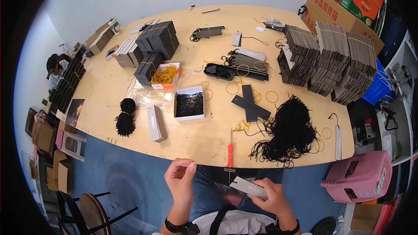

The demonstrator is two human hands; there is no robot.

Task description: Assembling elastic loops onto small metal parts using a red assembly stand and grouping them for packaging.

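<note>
Fingers of the right hand (275,196) pinch a flat grey tag (246,186) at the lower centre of the frame, below the near table edge. Left hand (180,180), raised beside that edge: thumb and forefinger tips nearly meet; whether they grip anything cannot be told. Both hands have room over the lap. The table (196,141) curves across the frame, pale wood showing between an upright grey carton (156,124) and a red-handled tool (230,154) near the front edge.

Lettering: pale grey print on the held tag and on the carton; red characters on a brown cardboard box (324,11), upper right.

Materials: tangled black cord (291,130), right of centre; a tied cord bundle (126,117), left of centre; a white card box (190,116) of small dark pieces; yellow rubber bands (164,75) heaped in an open box; rectangular tag stacks (346,52), upper right; a moulded pink plastic stool (359,177), lower right.
</note>
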